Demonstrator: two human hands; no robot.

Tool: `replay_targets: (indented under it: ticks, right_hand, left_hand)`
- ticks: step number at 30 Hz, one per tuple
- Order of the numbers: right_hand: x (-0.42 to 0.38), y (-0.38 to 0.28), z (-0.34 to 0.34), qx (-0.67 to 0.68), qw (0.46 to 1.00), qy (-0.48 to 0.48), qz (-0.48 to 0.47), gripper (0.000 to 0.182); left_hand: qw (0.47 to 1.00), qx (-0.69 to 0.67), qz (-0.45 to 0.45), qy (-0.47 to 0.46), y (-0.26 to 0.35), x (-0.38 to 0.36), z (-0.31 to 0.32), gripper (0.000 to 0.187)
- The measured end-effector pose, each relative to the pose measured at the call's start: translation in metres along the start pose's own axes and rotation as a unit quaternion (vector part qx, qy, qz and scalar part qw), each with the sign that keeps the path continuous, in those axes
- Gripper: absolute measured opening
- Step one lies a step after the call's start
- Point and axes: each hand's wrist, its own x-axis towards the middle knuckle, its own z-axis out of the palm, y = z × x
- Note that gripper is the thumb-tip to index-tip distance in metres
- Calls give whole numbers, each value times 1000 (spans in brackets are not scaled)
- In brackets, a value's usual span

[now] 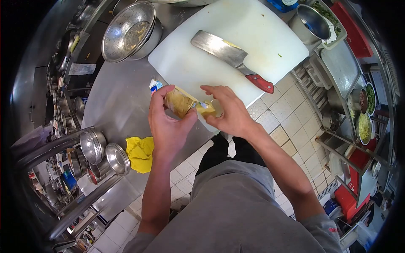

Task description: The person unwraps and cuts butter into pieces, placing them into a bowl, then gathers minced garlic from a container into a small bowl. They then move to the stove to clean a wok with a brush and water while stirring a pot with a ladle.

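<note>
left hand (171,130) partly hides yellowish packet (178,102); contents unclear.

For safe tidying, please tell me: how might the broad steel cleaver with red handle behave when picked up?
The cleaver is probably stiff, being metal; likely front-heavy, since its blade is broad; unlikely to roll, lying flat.

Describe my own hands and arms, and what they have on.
Both the left hand and the right hand are bare, with no gloves; no watch or bracelet shows on either wrist. The forearms are uncovered below short grey sleeves. The right sleeve bears a small red marking, too small to read.
</note>
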Motion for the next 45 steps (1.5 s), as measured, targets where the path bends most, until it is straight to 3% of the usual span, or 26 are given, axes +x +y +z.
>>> replay_targets:
  ticks: [5,7,13,18,23,26,28,33,38,42,44,45]
  right_hand:
    - [-1,9,26,-37,999,10,2,48]
    - [-2,7,30,3,999,-15,45,45]
    - [-13,-1,25,59,996,-50,54,41]
    - [-13,-6,21,88,992,19,87,46]
    - [-9,2,16,53,995,60,51,46]
    - [-8,4,15,146,984,49,87,45]
    - [-8,6,17,282,947,77,135,44]
    - [-10,21,-3,361,912,120,150,45]
    - [-14,26,-14,443,876,85,168,48]
    - [-3,13,-8,421,883,79,191,48]
    - [3,16,0,317,925,59,201,47]
    - [6,15,6,315,926,56,200,47]
  left_hand:
    - [1000,19,2,1,3,2,-1,55]
    - [1000,22,1,0,4,4,-2,55]
    - [993,102,54,30,-4,22,-7,53]
    - [998,1,-50,29,-6,29,-2,50]
    - [997,-2,-64,36,-17,30,-4,49]
    - [995,-10,-88,40,-21,29,-7,49]
    - [994,-17,-102,45,-23,27,-11,48]
    - [985,-44,-126,108,-50,29,-41,47]
    - [984,-57,-145,84,-86,0,-60,46]
    - [981,-96,-163,51,-107,-37,-47,42]
    - [974,-138,-181,27,-100,-47,-37,46]
    - [988,-61,-139,12,-99,-50,-31,49]
